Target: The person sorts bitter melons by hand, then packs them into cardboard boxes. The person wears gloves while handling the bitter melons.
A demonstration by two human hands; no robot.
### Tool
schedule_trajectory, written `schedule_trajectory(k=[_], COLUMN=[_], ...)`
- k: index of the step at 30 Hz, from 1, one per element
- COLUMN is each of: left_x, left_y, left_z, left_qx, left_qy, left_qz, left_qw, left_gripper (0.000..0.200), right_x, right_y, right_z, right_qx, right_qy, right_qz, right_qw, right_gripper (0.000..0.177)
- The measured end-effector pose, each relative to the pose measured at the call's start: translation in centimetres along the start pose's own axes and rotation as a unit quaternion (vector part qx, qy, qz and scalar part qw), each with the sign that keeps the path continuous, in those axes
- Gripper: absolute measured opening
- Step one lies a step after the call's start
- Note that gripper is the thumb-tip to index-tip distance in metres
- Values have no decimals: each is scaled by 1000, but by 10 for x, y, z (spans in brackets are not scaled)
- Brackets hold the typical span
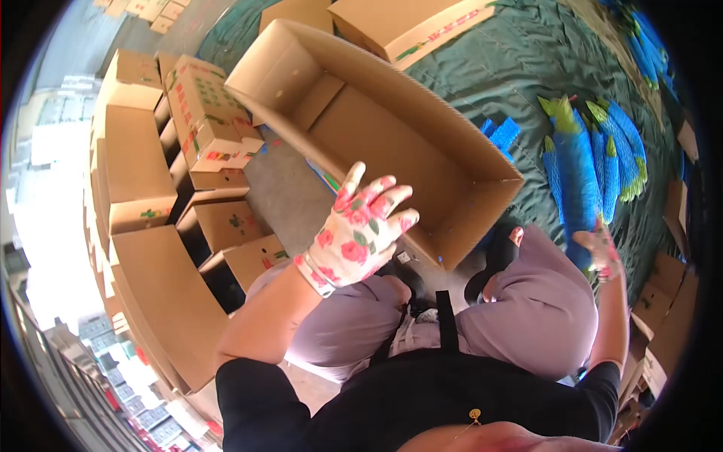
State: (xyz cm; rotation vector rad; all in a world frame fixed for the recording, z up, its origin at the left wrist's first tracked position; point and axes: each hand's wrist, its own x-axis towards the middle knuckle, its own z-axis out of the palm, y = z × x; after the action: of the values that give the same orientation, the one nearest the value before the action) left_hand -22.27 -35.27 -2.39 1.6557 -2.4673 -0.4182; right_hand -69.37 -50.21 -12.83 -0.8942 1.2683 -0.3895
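My left hand (360, 230), in a white glove with red flowers and green leaves, is over the near long edge of an open cardboard box (399, 132). Its fingers are spread, with nothing in them. The box stands tilted in front of my knees, and its inside shows bare brown card. At the right, my right hand (600, 248) wears a similar glove and grips the near end of a long blue-wrapped bundle (578, 181) with a green leafy tip at its far end. My right fingers are partly hidden by the bundle.
More blue-wrapped bundles (625, 139) lie beside it on a dark green sheet (482, 75). Cardboard boxes (143, 162) are stacked at my left, with a printed box (211, 109) among them. Another box (407, 30) sits beyond the open one, and more cartons (666, 290) stand at far right.
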Motion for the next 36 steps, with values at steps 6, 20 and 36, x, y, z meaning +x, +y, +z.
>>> schedule_trajectory(k=[6, 20, 36], left_x=[-12, -12, 3], left_y=[-62, -37, -20], left_z=[75, 45, -7], left_qx=[-402, 27, -83], left_qy=[73, 74, -16], left_qz=[-96, 20, -16], left_qw=[908, 997, 996], left_gripper=[24, 5, 36], right_x=[-56, 182, 109], right_y=[-196, -42, -112], right_z=[181, 429, -11], right_qx=[-518, -612, -367], right_qy=[-59, -152, 107], right_qz=[-364, -221, -218], right_qw=[772, 744, 898], right_gripper=[97, 98, 42])
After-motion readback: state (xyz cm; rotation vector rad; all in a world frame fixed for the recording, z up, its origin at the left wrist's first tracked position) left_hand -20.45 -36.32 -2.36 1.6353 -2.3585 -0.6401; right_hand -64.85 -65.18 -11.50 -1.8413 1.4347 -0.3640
